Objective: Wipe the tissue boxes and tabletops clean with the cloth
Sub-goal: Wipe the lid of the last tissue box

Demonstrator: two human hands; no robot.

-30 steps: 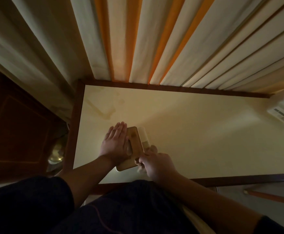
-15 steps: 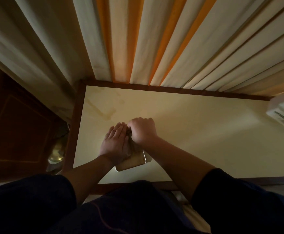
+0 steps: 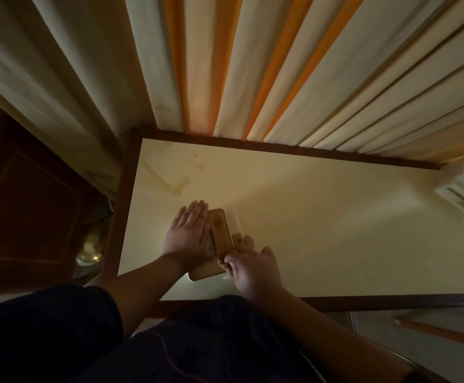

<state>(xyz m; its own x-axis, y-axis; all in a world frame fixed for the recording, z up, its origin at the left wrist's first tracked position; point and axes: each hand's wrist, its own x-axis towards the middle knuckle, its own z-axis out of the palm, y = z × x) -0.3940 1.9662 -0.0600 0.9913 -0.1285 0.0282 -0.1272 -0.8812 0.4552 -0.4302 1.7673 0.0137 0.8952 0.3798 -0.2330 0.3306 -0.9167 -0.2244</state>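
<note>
A tissue box (image 3: 219, 230) with a wooden lid and white sides stands near the front left of the cream tabletop (image 3: 322, 217). My left hand (image 3: 189, 233) lies flat with straight fingers against the box's left side, thumb on the lid. My right hand (image 3: 253, 266) is at the box's near right corner, fingers curled round a small pale cloth (image 3: 240, 240) that touches the box's right side. Most of the cloth is hidden in the hand.
Striped cream and orange curtains (image 3: 253, 78) hang behind the table. A white pack (image 3: 460, 186) lies at the far right edge. Brownish ring stains (image 3: 170, 178) mark the far left corner. A dark wooden cabinet (image 3: 32, 203) stands left, with a brass object (image 3: 91, 247) beside the table.
My right hand has pulled back from the far end of the box's lid to its near right corner. The left hand and the box stay in place.
</note>
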